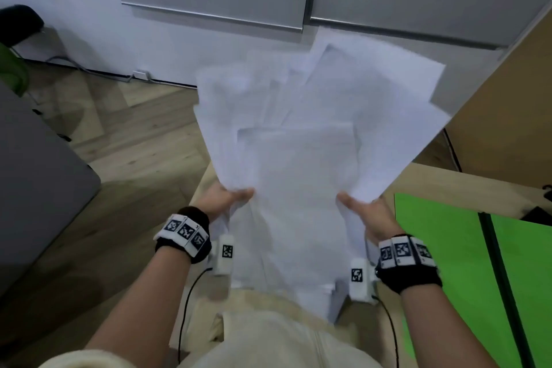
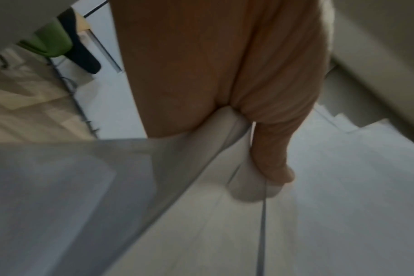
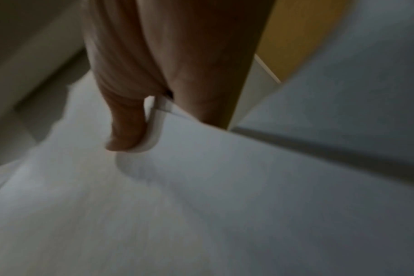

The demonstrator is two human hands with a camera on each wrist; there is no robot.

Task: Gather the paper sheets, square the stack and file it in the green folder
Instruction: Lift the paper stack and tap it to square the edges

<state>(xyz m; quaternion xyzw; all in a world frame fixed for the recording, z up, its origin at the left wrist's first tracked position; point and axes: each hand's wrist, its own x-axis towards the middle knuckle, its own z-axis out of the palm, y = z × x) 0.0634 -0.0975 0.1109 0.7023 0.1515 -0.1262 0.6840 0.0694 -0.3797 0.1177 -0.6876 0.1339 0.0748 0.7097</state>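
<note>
Both hands (image 1: 298,206) grip a fanned, uneven stack of white paper sheets (image 1: 313,134), corners splayed.

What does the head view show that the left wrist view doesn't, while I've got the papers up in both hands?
Only the head view shows the right hand gripping the other side of the paper sheets, the sheets fanned out unevenly at the top, and the open green folder on the table at the right. Only the left wrist view shows, close up, the paper edge curling where the left hand pinches it under the thumb. Both show the left hand holding the sheets, and the wood floor.
</note>
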